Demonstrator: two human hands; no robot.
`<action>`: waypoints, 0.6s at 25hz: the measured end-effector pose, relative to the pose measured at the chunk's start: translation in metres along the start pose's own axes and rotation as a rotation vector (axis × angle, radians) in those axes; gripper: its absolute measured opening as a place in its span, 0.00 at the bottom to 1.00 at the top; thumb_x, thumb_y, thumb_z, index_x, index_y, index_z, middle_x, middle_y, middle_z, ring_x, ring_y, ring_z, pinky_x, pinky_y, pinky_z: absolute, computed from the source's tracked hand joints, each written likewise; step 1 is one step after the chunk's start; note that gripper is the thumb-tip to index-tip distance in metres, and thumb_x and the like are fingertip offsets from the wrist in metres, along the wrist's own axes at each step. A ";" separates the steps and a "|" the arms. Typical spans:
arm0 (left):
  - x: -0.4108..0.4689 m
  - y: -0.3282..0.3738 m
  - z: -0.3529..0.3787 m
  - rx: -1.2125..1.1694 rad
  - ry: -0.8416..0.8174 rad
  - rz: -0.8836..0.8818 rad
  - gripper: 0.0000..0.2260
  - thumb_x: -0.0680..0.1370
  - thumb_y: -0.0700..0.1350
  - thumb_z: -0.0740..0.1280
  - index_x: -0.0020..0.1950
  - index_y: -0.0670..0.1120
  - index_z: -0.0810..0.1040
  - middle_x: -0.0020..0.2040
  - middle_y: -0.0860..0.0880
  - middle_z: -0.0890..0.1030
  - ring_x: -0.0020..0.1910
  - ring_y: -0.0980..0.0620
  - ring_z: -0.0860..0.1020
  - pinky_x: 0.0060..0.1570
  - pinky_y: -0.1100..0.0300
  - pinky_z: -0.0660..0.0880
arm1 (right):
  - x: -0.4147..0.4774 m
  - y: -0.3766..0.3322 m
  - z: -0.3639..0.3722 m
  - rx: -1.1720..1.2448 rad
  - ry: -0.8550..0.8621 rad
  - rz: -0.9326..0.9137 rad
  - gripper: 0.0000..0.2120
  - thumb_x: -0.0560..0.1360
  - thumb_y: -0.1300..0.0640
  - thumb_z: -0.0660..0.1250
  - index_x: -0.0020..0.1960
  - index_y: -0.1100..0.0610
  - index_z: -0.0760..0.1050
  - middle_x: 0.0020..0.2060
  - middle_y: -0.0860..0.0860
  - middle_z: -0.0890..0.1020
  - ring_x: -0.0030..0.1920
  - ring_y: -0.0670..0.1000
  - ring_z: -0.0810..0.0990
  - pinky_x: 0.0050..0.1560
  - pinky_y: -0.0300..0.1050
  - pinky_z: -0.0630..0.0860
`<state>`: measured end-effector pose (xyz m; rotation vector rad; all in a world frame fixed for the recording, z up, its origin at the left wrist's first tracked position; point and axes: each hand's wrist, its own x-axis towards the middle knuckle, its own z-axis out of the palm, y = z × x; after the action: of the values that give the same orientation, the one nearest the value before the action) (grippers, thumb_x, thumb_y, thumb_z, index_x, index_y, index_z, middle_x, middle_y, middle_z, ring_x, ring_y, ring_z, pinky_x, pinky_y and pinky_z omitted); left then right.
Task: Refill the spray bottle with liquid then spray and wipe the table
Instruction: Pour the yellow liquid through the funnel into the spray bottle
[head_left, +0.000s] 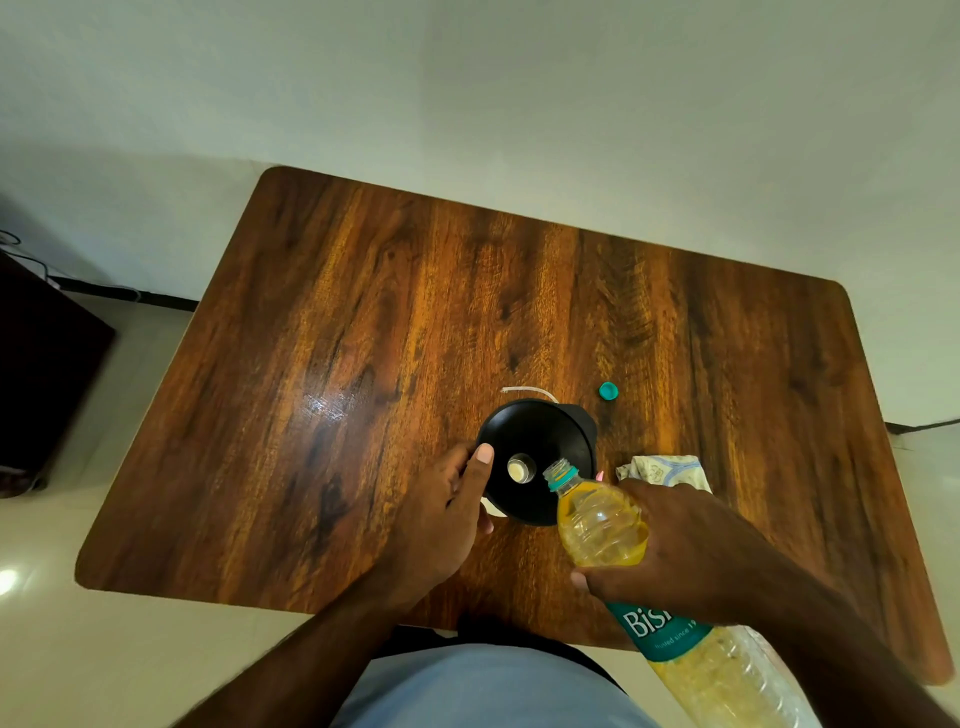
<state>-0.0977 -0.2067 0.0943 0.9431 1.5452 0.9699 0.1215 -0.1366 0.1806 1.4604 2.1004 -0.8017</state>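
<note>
Spray bottle (493, 508): stands on the near middle of the table, almost wholly hidden under the funnel; only a pale sliver shows below the funnel's near-left rim.
Funnel (540, 441): black and wide, sitting on top of the spray bottle, with a pale round opening at its centre.
Left hand (441, 514): grips the funnel's left rim, thumb laid over the edge into the bowl, fingers curled round the outside.
Refill bottle (602, 525): clear plastic, holding yellow liquid, with a teal neck ring and teal label; uncapped and tilted, its mouth over the funnel's near-right rim.
Right hand (675, 551): wrapped round the refill bottle's middle just above the label, thumb on the near side.
Cap (608, 391): small and teal, lying on the table beyond the funnel to its right, apart from it.
Tube (530, 389): thin, white and curved, lying just behind the funnel's far rim; a dark part beside it is too hidden to identify.
Cloth (670, 470): pale, patterned and crumpled, on the table right of the funnel, partly behind the right hand.
Table (363, 338): glossy dark wood grain with rounded corners, set near a pale wall.
Surroundings: pale tiled floor; dark furniture (41, 364) to the left, with cables along the wall's base.
</note>
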 end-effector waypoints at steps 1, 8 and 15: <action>0.000 0.000 0.000 0.000 0.000 0.002 0.12 0.86 0.49 0.56 0.61 0.49 0.79 0.33 0.60 0.82 0.25 0.61 0.77 0.26 0.71 0.70 | 0.000 0.000 0.000 0.007 0.002 -0.001 0.44 0.62 0.19 0.64 0.68 0.46 0.67 0.57 0.42 0.82 0.49 0.43 0.81 0.54 0.36 0.79; 0.000 -0.002 0.000 -0.014 0.001 -0.007 0.13 0.86 0.49 0.56 0.62 0.48 0.79 0.33 0.60 0.82 0.25 0.61 0.77 0.26 0.71 0.70 | 0.001 0.000 -0.001 0.008 -0.001 -0.004 0.44 0.61 0.19 0.64 0.68 0.46 0.68 0.56 0.41 0.82 0.49 0.43 0.82 0.54 0.37 0.80; 0.000 -0.001 0.000 -0.001 0.006 -0.008 0.13 0.86 0.50 0.56 0.62 0.49 0.79 0.33 0.60 0.83 0.25 0.61 0.77 0.26 0.71 0.70 | 0.000 0.000 -0.003 -0.010 -0.014 0.000 0.47 0.62 0.19 0.63 0.72 0.47 0.66 0.59 0.42 0.81 0.49 0.42 0.80 0.52 0.34 0.78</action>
<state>-0.0978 -0.2069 0.0928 0.9332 1.5524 0.9682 0.1210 -0.1347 0.1829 1.4461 2.0909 -0.7980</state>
